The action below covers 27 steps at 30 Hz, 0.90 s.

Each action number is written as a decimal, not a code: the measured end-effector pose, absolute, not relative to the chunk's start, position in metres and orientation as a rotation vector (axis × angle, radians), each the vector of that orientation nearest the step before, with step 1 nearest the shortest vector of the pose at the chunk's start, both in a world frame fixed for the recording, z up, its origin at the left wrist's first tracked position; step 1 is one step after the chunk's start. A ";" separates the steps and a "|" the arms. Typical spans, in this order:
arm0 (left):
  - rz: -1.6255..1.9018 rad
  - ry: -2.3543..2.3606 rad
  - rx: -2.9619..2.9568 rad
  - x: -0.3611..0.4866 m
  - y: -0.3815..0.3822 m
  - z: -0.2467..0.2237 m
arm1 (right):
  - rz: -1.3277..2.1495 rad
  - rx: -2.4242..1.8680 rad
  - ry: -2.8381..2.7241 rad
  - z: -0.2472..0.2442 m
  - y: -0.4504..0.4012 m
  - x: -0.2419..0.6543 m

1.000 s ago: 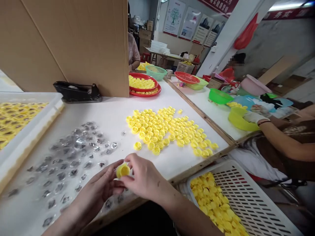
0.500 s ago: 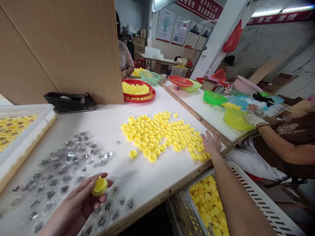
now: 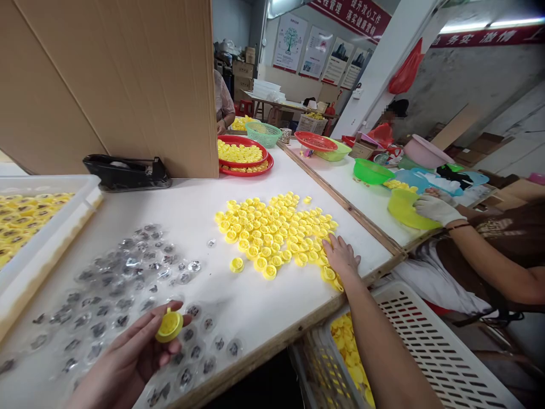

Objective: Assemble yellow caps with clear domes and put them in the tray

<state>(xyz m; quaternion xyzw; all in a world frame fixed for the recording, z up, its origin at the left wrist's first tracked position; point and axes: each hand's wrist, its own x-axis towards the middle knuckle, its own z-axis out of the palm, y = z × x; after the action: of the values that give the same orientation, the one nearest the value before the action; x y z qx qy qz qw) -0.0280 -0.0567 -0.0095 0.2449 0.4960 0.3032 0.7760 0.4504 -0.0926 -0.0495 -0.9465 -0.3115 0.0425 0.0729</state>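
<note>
Near the lower left of the frame, the left hand [image 3: 138, 346] pinches one small, round yellow plastic cup [image 3: 169, 326] between thumb and fingers; the cup has a raised rim, a shallow hollow and a little tab at its top. Right of centre, the right hand [image 3: 342, 254] lies palm down, its fingers loosely parted and stretched out against the right end of a dense heap of matching glossy yellow cups [image 3: 266, 227]; what is under the palm is hidden.

Left of centre and below, thin, shiny, clear plastic discs with dark, crinkled-looking centres [image 3: 128, 264] scatter over the smooth white tabletop [image 3: 255, 315], which has a rough wooden edging [image 3: 298, 329]. At the left edge stands a white plastic tray with a rounded rim [image 3: 51, 182], holding rows of yellow pieces with dark middles. A tall brown corrugated cardboard sheet [image 3: 114, 74] fills the upper left, a black plastic tape dispenser [image 3: 128, 173] at its foot. At lower right, a white plastic basket pierced with oblong slots [image 3: 438, 341] contains more yellow pieces.
</note>
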 end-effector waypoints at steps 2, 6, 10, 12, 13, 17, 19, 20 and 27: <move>0.661 1.059 0.531 -0.031 -0.058 -0.010 | 0.123 -2.836 -0.965 -0.050 -0.090 0.437; 0.672 1.053 0.523 -0.036 -0.058 -0.012 | 0.129 -2.816 -1.008 -0.050 -0.084 0.418; 0.693 1.046 0.503 -0.039 -0.059 -0.016 | 0.126 -2.801 -1.030 -0.048 -0.079 0.410; 0.702 1.041 0.503 -0.041 -0.059 -0.018 | 0.126 -2.798 -1.024 -0.046 -0.079 0.409; 0.706 1.041 0.505 -0.042 -0.060 -0.019 | 0.125 -2.799 -1.014 -0.045 -0.078 0.410; 0.714 1.051 0.506 -0.045 -0.060 -0.021 | 0.098 -2.809 -0.981 -0.043 -0.076 0.414; 0.709 1.055 0.505 -0.045 -0.060 -0.020 | 0.106 -2.815 -0.997 -0.043 -0.073 0.415; 0.708 1.059 0.507 -0.045 -0.060 -0.019 | 0.119 -2.818 -1.009 -0.043 -0.071 0.416; 0.689 1.085 0.500 -0.037 -0.064 -0.015 | 0.153 -2.817 -1.058 -0.047 -0.053 0.404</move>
<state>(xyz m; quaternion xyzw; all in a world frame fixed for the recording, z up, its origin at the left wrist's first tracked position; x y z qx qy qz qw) -0.0368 -0.0638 -0.0154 0.2306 0.5004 0.3180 0.7716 0.4045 -0.0525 -0.0465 -0.9330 -0.3504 0.0508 0.0641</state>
